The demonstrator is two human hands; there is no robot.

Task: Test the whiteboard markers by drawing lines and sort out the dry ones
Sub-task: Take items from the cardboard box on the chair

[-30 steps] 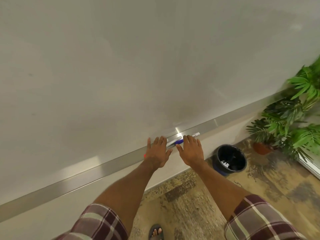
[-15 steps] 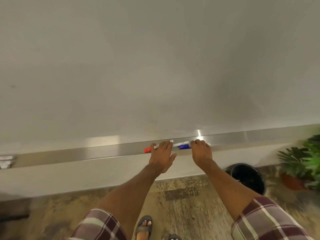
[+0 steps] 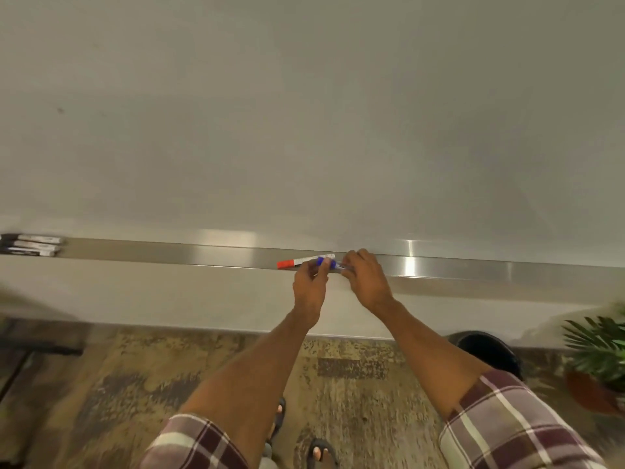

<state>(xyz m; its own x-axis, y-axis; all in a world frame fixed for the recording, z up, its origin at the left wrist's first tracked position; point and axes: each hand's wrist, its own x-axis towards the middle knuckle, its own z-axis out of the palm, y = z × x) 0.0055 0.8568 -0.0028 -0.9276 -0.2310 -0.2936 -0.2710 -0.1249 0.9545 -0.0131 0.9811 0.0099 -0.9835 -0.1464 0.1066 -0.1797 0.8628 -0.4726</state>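
A blank whiteboard fills the upper view, with a metal tray along its bottom edge. A blue-capped marker is held just in front of the tray between both hands: my left hand pinches its blue cap end, my right hand grips the barel end. A red-capped marker lies on the tray just left of my left hand. Three black markers lie on the tray at the far left.
A black bin stands on the floor below my right arm, by the wall. A potted plant is at the right edge. Dark furniture legs show at the left. My sandalled feet are on a mottled floor.
The view has swung left and levelled. My hands, flat on the tray before, have closed on the blue-capped marker and lifted it slightly off the tray.
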